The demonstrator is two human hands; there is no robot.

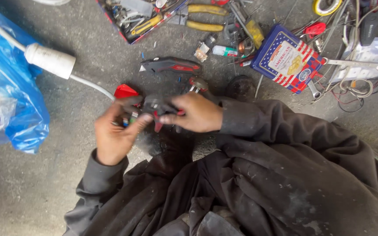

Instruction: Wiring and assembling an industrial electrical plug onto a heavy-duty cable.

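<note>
My left hand (114, 129) and my right hand (194, 112) meet over the concrete floor, both gripping one dark tool with red handles (156, 108), which looks like a wire stripper or crimper. Thin coloured wire ends (130, 118) show between my left fingers. A red plastic part (125, 91) on the end of a white cable (90, 84) lies just behind my left hand. My dark, dirty sleeves and lap fill the lower frame.
A grey and red utility knife (169, 65) lies beyond the hands. Yellow-handled pliers (204, 17), a box of small tools (138, 17), a printed tin (287, 59), a spanner (357, 64) and loose wires crowd the back. A blue plastic bag (7, 87) sits at the left.
</note>
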